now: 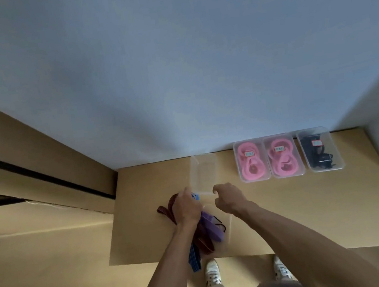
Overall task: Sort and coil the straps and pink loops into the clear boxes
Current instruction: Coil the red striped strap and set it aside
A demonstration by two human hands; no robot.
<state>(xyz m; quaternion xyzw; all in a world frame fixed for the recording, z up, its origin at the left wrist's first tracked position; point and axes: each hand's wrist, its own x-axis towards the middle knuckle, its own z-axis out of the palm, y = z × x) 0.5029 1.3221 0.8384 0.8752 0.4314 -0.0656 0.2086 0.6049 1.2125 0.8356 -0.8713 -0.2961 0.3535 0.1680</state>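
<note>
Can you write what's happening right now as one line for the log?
left hand: holds straps | right hand: pinches clear box rim | pink loops: in closed boxes by wall

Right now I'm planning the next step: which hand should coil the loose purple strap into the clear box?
Probably the right hand: the left hand already grips the bundled straps, while the purple strap lies just beside the right wrist.
</note>
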